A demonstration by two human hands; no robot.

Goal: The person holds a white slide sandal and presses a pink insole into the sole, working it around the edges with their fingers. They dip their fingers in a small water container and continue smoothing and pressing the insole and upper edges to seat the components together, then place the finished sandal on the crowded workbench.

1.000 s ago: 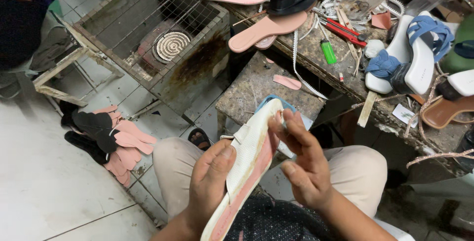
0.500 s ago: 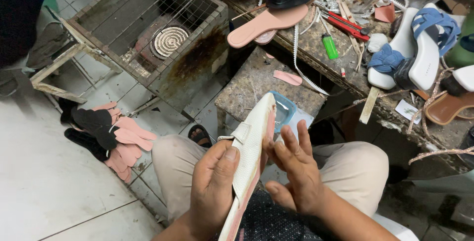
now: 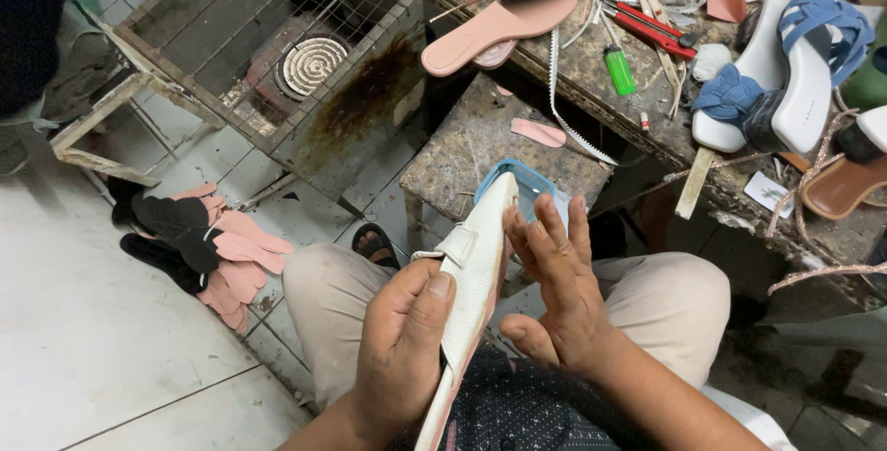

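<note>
At lower centre, the left hand (image 3: 399, 351) grips a white sole (image 3: 473, 285) on edge, while the open right hand (image 3: 552, 290) presses flat against it.

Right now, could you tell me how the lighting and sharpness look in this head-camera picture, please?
Head view: soft, even light with no hard glare; the left hand and the white sole it grips are sharp, as is the right hand flat against it; deep shadow lies under the workbench; the wide lens bends the wire cage near the edge.
</note>
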